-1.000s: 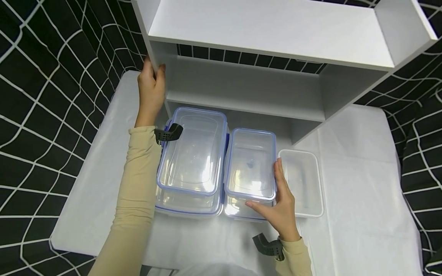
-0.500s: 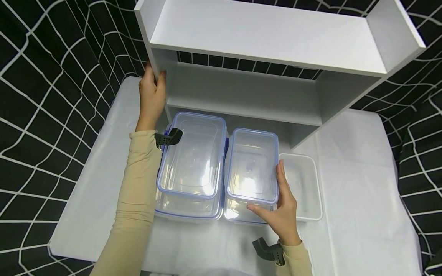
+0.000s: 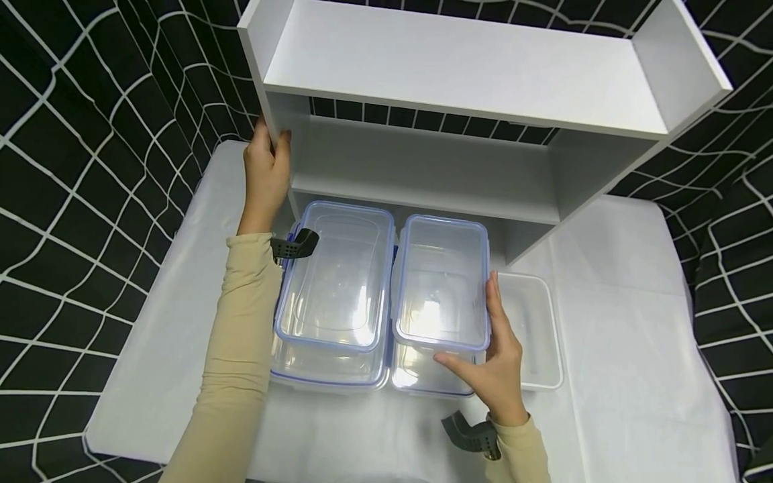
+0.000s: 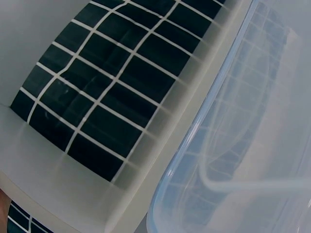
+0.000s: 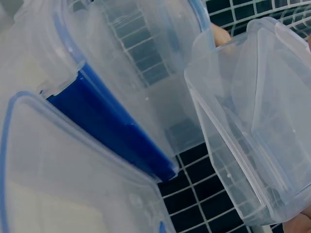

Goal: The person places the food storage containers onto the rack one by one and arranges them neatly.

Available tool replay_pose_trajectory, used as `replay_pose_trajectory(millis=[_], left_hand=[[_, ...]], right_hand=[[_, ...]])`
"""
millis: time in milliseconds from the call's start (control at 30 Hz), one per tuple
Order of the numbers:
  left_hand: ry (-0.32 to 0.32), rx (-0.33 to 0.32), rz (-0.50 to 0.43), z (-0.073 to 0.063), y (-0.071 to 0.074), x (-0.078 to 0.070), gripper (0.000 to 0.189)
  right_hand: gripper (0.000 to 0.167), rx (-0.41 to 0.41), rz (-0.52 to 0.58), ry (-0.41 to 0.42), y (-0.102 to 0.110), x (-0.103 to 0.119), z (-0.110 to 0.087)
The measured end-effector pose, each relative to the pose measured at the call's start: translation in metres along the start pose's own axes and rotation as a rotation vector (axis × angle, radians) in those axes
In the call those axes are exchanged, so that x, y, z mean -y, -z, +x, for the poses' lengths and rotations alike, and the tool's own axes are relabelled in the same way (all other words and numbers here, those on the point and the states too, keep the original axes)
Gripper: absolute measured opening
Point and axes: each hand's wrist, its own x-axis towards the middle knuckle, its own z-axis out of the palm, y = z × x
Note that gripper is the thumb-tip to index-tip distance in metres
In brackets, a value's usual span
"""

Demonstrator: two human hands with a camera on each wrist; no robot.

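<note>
quite glossy, oblong clear-plastic box [image 3: 443,285] against right grip [image 3: 498,362]

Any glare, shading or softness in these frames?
Head: bright glare on the large lid and small lid; the shelving unit's lower tiers are greyer than its top. Left wrist: close clear plastic looks hazy. Right wrist: clear containers look soft.

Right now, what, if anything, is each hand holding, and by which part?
Left hand: the shelf, by its left side. Right hand: the smaller upper box, by its near right corner.
</note>
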Motion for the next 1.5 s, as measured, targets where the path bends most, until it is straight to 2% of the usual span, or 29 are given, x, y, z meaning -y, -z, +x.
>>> replay_pose_trajectory(millis=[467, 667, 833, 1167, 1500], left_hand=[[-0.005, -0.009, 0.02, 0.0, 0.0, -0.001, 0.029], [-0.017, -0.005, 0.002, -0.001, 0.0, 0.0, 0.031], [-0.007, -0.001, -0.004, -0.001, 0.0, -0.001, 0.031], [-0.001, 0.001, 0.011, -0.001, 0.0, 0.0, 0.03], [-0.01, 0.007, 0.014, -0.001, 0.0, 0.0, 0.031]], right_hand=[[0.104, -0.018, 0.044, 0.097, -0.003, 0.015, 0.019], [0.104, -0.032, 0.072, 0.145, -0.001, 0.012, 0.022], [0.104, -0.047, 0.069, 0.186, 0.0, 0.011, 0.026], [0.103, -0.055, 0.045, 0.237, -0.005, 0.025, 0.042], [0.104, -0.088, 0.027, 0.307, -0.004, 0.018, 0.055]])
